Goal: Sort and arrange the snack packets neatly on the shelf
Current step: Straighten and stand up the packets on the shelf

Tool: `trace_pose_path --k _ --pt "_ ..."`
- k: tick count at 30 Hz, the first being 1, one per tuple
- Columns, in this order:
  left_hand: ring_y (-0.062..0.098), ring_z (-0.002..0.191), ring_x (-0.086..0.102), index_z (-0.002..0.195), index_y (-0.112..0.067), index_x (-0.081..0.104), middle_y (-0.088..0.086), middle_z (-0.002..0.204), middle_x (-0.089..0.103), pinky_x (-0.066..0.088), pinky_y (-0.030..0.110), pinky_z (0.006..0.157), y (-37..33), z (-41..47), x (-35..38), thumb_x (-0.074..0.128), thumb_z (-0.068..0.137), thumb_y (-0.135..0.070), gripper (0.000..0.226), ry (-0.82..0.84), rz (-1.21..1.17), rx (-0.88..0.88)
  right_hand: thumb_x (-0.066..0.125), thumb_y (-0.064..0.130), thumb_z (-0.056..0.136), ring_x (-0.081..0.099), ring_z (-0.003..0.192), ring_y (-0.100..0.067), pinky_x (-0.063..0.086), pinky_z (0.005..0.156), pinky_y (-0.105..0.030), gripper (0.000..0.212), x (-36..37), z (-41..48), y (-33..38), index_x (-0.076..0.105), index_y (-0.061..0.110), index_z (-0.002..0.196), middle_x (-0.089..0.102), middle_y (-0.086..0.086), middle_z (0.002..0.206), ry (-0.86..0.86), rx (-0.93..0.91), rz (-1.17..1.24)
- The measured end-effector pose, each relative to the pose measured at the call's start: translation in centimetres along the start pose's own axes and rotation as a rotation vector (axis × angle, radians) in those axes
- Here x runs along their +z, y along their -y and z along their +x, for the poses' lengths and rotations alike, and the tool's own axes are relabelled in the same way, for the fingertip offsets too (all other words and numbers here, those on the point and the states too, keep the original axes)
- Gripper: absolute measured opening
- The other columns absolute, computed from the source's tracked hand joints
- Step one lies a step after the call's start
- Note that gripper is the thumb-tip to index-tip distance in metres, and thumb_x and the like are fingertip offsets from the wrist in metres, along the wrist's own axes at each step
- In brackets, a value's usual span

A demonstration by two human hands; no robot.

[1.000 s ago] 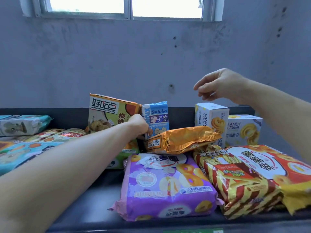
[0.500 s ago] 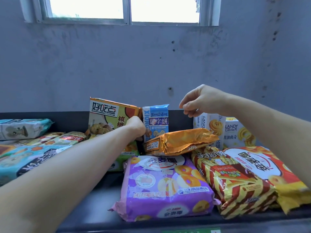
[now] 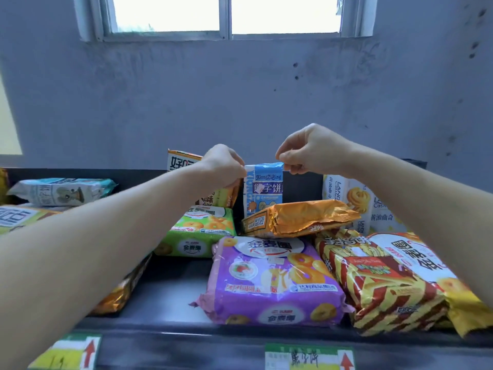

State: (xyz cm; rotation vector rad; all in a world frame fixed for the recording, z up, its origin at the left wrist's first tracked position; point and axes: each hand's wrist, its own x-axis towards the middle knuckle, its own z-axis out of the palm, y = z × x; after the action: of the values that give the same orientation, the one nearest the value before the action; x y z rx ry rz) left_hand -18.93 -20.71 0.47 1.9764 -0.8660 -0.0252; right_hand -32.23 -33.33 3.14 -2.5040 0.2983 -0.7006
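A blue biscuit packet [image 3: 264,188] stands upright at the back of the dark shelf [image 3: 173,273]. My left hand [image 3: 224,164] pinches its top left corner, right beside a leaning orange cookie box [image 3: 182,162]. My right hand [image 3: 309,152] pinches its top right corner. An orange foil packet [image 3: 298,217] lies across the blue packet's lower part. A green ring-biscuit packet [image 3: 202,233] lies below the orange box, and a purple packet [image 3: 272,281] lies flat at the front.
A red-and-yellow striped packet [image 3: 378,289] and a red-and-white packet [image 3: 418,257] overlap at the right front. White cookie boxes [image 3: 354,196] stand behind them. More packets [image 3: 61,190] are piled at the left. Price tags [image 3: 309,356] line the shelf's front edge.
My right hand came down and leftward from above the white boxes to the blue packet's top right corner. My left hand rose to its top left corner. The camera moved closer.
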Motion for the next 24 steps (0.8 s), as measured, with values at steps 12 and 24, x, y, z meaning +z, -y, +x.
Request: trace_pose_path --k 12,24 --pt "0.019 0.082 0.063 0.109 -0.006 0.062 0.014 0.100 0.067 0.055 0.029 0.077 -0.7 -6.7 -5.7 0.062 0.088 -0.009 0.021 -0.105 0.009 0.075 0.058 0.024 0.091 0.061 0.093 -0.014 0.048 0.074 -0.025 0.017 3.0 0.9 2.8 0.071 0.017 0.099 0.066 0.000 0.102 -0.040 -0.229 -0.063" --pt "0.016 0.079 0.060 0.104 -0.006 0.061 0.006 0.084 0.063 0.053 0.025 0.073 2.3 -9.6 -10.9 0.060 0.089 -0.006 0.015 -0.184 -0.025 0.039 0.059 0.023 0.091 0.062 0.089 -0.013 0.044 0.062 -0.018 0.016 5.4 0.3 6.9 0.072 0.018 0.096 0.067 0.000 0.102 -0.007 -0.216 -0.104"
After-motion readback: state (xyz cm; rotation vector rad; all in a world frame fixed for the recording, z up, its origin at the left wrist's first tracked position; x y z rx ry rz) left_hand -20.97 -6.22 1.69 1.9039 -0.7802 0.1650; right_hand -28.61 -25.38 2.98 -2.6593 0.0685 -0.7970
